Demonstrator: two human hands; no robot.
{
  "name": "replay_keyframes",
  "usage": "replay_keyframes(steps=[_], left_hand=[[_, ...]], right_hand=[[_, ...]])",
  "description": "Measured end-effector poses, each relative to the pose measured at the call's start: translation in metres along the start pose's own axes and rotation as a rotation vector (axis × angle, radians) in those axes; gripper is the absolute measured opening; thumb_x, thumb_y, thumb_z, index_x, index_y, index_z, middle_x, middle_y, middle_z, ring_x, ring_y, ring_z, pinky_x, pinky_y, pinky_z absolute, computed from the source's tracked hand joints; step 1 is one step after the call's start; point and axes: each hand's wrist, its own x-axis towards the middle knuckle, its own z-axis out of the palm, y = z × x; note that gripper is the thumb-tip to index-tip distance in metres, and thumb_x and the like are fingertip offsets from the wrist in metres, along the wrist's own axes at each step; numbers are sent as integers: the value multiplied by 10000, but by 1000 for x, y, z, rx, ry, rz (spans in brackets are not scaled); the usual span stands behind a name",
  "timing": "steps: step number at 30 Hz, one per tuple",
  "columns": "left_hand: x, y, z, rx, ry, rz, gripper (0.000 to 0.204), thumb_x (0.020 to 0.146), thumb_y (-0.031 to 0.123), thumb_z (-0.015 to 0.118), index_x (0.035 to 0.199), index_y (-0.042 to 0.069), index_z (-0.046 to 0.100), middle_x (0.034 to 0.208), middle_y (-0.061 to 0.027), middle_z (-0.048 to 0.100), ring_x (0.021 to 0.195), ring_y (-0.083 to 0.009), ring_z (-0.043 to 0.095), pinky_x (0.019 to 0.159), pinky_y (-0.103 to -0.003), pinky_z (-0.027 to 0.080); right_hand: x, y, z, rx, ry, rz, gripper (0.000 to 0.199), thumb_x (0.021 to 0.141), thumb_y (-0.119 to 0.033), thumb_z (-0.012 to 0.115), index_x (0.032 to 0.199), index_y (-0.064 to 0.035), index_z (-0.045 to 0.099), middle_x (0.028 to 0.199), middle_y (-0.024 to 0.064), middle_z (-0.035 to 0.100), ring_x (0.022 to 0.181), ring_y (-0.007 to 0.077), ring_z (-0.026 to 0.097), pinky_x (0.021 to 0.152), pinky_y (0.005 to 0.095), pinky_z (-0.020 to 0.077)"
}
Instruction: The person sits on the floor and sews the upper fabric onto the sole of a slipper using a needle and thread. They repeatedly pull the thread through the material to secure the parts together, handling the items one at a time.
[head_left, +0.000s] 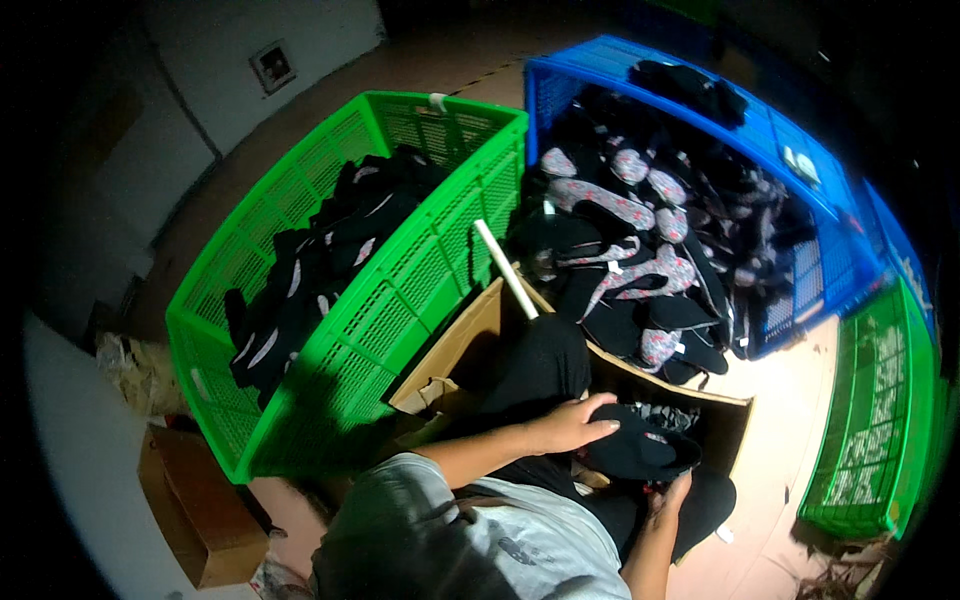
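In the head view, my 2 hands are on 1 black shoe (640, 455), held over the near edge of the cardboard box (465, 340), between my dark-trousered knees. The fingers of my left hand (567, 428) grasp the shoe at its left end, thumb laid over the top. The fingers of my right hand (672, 498) grasp its near right end from below, most of them hidden by the shoe. Under it, towards the box's far right corner, lies something patterned, too dark to make out.

Past the box's far edge is a heap of black shoes with flowered linings (650, 270), reaching back into the blue crate (845, 245). A dark bundle (690, 92) lies over that crate's far edge. To my left, the green crate (350, 350) holds more black shoes (325, 250), heaped highest towards its far right corner. A white tube (505, 270) leans beside that crate's right wall, its lower end by the box's far edge. A 2nd green crate (870, 400) stands well off to my right, and a brown carton (205, 510) sits near the left crate's near corner.
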Motion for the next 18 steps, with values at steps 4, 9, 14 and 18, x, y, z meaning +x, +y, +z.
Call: replay_keyframes(steps=[4, 9, 14, 18], left_hand=[[0, -7, -10, -51, -86, -124, 522, 971, 316, 606, 1363, -5, 479, 908, -74, 643, 582, -106, 559, 500, -252, 482], [-6, 10, -37, -255, 151, -129, 667, 962, 303, 618, 1455, -61, 353, 1111, -128, 628, 744, -112, 599, 526, -232, 498], [-32, 62, -93, -633, 768, 308, 408, 990, 269, 580, 1288, 21, 453, 1043, -63, 616, 914, -132, 612, 630, -289, 530], [-35, 74, -121, -720, 1059, 803, 359, 1024, 195, 516, 1320, 28, 401, 1211, -120, 595, 1044, -213, 599, 868, -356, 489]], right_hand=[[-4, -1, 0, -15, -50, 19, 440, 962, -504, 532, 1099, -99, 634, 879, 34, 670, 665, 150, 602, 489, 250, 436], [33, 12, -22, -57, -126, -73, 429, 985, -525, 496, 1129, -134, 597, 774, 4, 618, 537, 115, 495, 428, 238, 346], [20, 10, -8, -134, -93, 0, 398, 1010, -505, 459, 1159, -154, 576, 730, -19, 600, 503, 99, 455, 416, 237, 322], [0, 2, 2, -174, -96, 36, 363, 1012, -484, 466, 1132, -164, 588, 718, -29, 589, 496, 96, 443, 441, 227, 322]])
